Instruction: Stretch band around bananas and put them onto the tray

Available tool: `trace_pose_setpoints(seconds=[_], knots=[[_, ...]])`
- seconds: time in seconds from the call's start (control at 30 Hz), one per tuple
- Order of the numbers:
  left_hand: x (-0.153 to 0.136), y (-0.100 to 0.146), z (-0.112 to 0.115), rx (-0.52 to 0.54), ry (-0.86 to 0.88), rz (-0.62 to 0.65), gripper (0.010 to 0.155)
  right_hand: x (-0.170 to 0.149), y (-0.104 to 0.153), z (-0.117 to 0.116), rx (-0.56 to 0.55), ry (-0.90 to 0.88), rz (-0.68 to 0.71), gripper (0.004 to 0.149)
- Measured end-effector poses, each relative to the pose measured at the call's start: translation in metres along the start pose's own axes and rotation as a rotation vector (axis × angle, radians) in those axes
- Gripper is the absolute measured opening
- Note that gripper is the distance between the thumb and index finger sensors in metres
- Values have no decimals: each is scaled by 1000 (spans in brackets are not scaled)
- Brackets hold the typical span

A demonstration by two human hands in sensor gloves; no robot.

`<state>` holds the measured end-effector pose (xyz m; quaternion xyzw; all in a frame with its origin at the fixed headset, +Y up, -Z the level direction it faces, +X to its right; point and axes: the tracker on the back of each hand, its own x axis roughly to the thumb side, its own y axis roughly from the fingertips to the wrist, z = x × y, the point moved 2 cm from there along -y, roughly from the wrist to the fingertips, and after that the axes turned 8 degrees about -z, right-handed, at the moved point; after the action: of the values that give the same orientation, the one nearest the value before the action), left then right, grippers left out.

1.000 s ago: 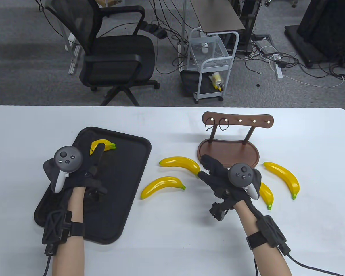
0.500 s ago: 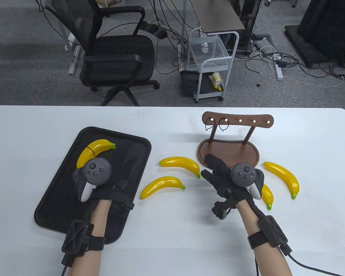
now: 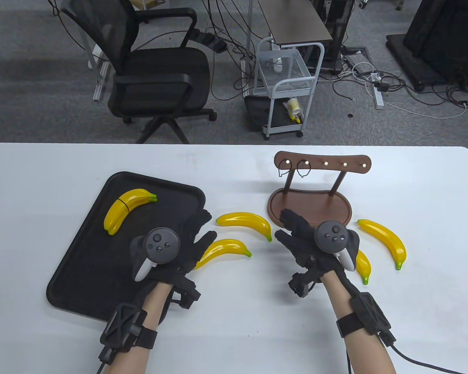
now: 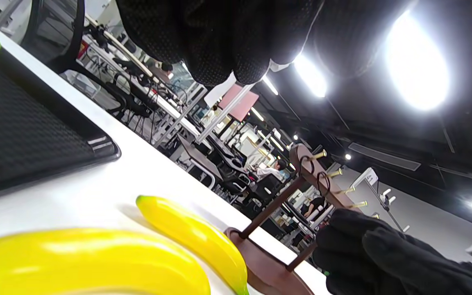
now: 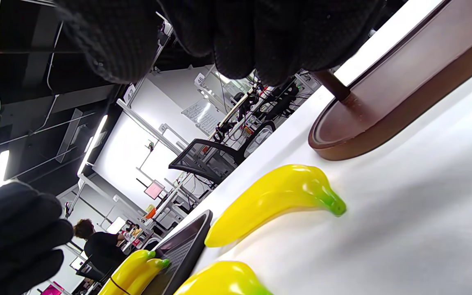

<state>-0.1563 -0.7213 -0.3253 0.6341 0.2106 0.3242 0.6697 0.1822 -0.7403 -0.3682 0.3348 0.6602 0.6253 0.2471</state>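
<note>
**Banded pair on the tray, four loose bananas on the counter**

White and broad, the counter (image 3: 234, 319) fills the lower half of the room, with grey carpet, a black office chair (image 3: 156, 74), a small white wire cart (image 3: 284, 85) and tangled cables behind it. On its left part lies a black tray (image 3: 82, 280). In the tray's far left part rests the banded pair of bananas (image 3: 125, 208), two yellow bananas pressed side by side with a thin dark band (image 3: 124, 203) around them.

The left hand (image 3: 187, 241) hovers over the tray's right edge, fingers spread and fairly straight, holding nothing; its fingertips reach over the near end of the near loose banana (image 3: 226, 250), though I cannot tell whether they touch it. Just beyond lies the far loose banana (image 3: 245, 222), apart from both hands.

The right hand (image 3: 304, 241) sits to the right of these two, its fingers extended toward the brown wooden stand (image 3: 310, 202) and gripping nothing. That stand has an oval base and a bar of pegs, and two more dark bands (image 3: 292, 168) hang from the leftmost pegs. Partly under the right hand's tracker is a small banana (image 3: 363, 265), and a larger banana (image 3: 388, 240) curves just to its right.
</note>
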Motion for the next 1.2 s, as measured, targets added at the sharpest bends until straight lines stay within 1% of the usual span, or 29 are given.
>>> trace_pose_setpoints(seconds=[0.17,0.33,0.57,0.63,0.83,1.1,1.2], knots=[[-3,-1,10,-31,27,-4,59,-3,-1,0,-10,2,-17,67],[-5,-1,17,-57,25,-3,59,-9,-4,7,-44,-33,-60,67],[-4,0,20,-60,35,4,59,-23,-14,27,-107,-99,-138,68],[-4,0,20,-59,36,4,58,-27,-19,36,-135,-128,-170,68],[-5,0,19,-55,36,-2,58,-32,-34,51,-197,-191,-240,69],[-6,0,17,-48,18,-6,57,-37,-57,51,-262,-257,-334,69],[-6,0,17,-49,16,-7,57,-42,-66,49,-284,-329,-382,68]])
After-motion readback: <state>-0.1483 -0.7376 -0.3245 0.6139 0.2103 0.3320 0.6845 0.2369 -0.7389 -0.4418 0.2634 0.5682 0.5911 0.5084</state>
